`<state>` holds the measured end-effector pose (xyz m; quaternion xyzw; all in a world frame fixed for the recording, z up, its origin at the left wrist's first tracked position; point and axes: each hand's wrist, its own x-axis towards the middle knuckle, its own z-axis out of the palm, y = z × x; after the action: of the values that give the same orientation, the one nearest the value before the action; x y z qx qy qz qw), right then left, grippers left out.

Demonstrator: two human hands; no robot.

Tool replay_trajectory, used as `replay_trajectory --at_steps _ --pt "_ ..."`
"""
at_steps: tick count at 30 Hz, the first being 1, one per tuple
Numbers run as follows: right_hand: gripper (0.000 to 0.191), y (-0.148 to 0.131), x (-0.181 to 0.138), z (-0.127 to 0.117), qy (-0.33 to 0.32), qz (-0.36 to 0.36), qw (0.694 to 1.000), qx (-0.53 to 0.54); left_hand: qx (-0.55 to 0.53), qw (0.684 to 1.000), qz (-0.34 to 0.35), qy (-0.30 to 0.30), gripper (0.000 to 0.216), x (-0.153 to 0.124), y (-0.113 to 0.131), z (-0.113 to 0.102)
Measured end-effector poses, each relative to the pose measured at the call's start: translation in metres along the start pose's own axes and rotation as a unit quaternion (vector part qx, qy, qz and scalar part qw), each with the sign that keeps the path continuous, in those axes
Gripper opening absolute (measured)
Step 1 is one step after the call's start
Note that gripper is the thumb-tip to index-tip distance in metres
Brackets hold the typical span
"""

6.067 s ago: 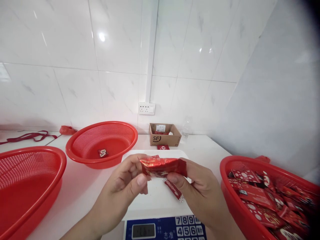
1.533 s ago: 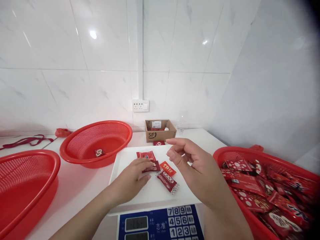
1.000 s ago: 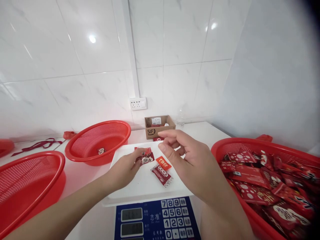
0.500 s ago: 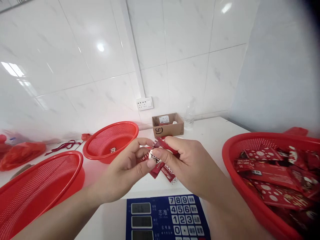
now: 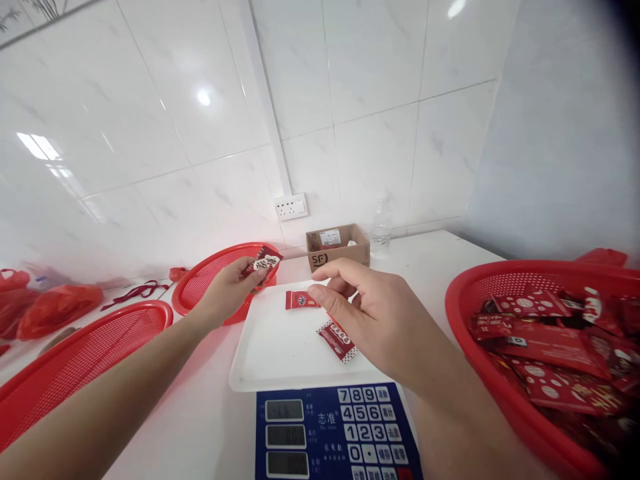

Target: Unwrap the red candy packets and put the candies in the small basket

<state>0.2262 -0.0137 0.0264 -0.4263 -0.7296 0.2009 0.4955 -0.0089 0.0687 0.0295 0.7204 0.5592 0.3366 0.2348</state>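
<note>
My left hand (image 5: 226,291) pinches a small dark red candy packet (image 5: 266,260) with a white label. It holds the packet over the near right side of a red mesh basket (image 5: 200,280). Above the white pan (image 5: 273,347) of a weighing scale is my right hand (image 5: 373,313), its thumb and index finger apart and nothing visible between them. Two red snack packets lie on the pan: a bright red packet (image 5: 299,300) just left of the right fingertips and a darker packet with dotted ends (image 5: 336,340) below the hand. The scale's blue key panel (image 5: 327,427) faces me.
At the right stands a large red basket (image 5: 454,300) full of red snack packets (image 5: 555,350). Another red basket (image 5: 125,340) is at the left. Behind the pan are a cardboard box (image 5: 345,257) and a clear bottle (image 5: 383,223). Red plastic bags (image 5: 60,310) lie far left.
My hands were together over the scale, holding several packets. Now they are apart: the left has moved left with one packet, and two packets lie on the pan under my opened right hand.
</note>
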Motion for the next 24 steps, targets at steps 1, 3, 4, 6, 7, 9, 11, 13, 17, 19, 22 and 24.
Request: replay_trajectory --at_steps 1,3,4,6,7,9,11,13,17,19,22,24 --pt "0.015 -0.001 -0.001 -0.001 -0.001 -0.001 1.0 0.0 0.022 0.999 -0.02 0.019 0.037 0.007 -0.011 -0.005" --pt "0.014 -0.003 -0.002 -0.002 0.003 -0.003 1.0 0.004 0.065 0.996 -0.053 0.041 0.041 0.019 -0.031 -0.014" --pt "0.013 -0.003 -0.002 -0.003 0.007 -0.005 1.0 0.009 0.086 0.993 -0.064 0.047 0.042 0.024 -0.041 -0.018" --pt "0.011 -0.004 -0.002 -0.005 0.019 -0.009 1.0 0.022 0.13 0.988 -0.073 0.047 0.041 0.029 -0.054 -0.022" --pt "0.011 -0.004 -0.002 -0.005 0.026 -0.01 0.999 0.029 0.148 0.986 -0.067 0.04 0.041 0.03 -0.058 -0.02" --pt "0.013 -0.005 -0.001 -0.008 0.036 -0.004 0.999 0.04 0.175 0.984 -0.028 0.01 0.039 0.028 -0.058 -0.011" --pt "0.016 -0.005 -0.001 -0.009 0.042 0.008 0.998 0.044 0.185 0.981 0.042 -0.041 0.036 0.02 -0.048 0.006" --pt "0.017 -0.005 -0.001 -0.01 0.043 0.019 0.998 0.04 0.178 0.97 0.124 -0.109 0.034 0.007 -0.03 0.026" --pt "0.015 -0.003 -0.001 -0.01 0.054 0.001 0.998 0.028 0.143 0.926 0.256 -0.238 0.03 -0.02 0.003 0.062" --pt "0.015 -0.002 0.0 -0.009 0.057 -0.01 0.998 0.024 0.127 0.907 0.292 -0.274 0.029 -0.028 0.011 0.073" --pt "0.015 -0.001 0.001 -0.008 0.056 -0.016 0.998 0.022 0.108 0.903 0.306 -0.282 0.03 -0.028 0.008 0.085" --pt "0.015 -0.001 0.001 -0.007 0.053 -0.015 0.998 0.024 0.095 0.911 0.298 -0.267 0.029 -0.024 0.002 0.091"
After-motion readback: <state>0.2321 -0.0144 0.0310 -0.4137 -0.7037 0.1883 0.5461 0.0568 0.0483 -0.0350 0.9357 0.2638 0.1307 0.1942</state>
